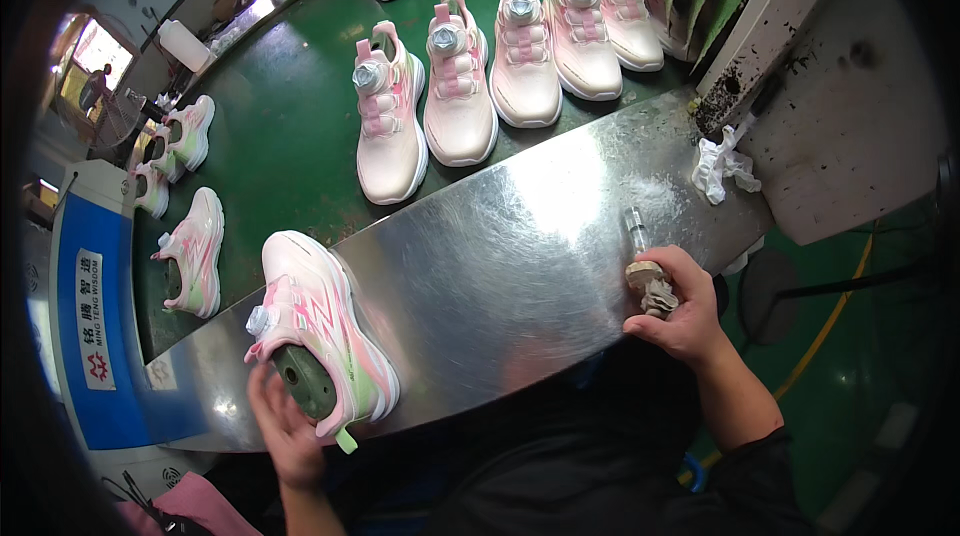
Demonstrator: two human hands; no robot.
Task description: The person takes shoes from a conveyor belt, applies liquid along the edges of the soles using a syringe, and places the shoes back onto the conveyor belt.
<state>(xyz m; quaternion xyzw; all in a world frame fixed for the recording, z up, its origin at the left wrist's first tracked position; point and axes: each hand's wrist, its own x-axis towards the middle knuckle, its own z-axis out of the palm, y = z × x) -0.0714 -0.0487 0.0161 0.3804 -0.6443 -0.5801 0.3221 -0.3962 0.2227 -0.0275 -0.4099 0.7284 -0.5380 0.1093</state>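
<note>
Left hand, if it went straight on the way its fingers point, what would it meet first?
Most likely the pink-and-white shoe on the metal ledge. The left hand is close beside its heel end, though blur and unclear depth hide whether they touch.

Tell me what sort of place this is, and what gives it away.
Probably a shoe factory's production line: similar pink sneakers stand in rows on what looks like a green conveyor, and a dark green last sits in the nearest shoe.

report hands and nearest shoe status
Left hand at nearest shoe, touch unclear. Right hand holding grayish wad. Shoe over metal counter, toe away. White crumpled paper off right.
</note>
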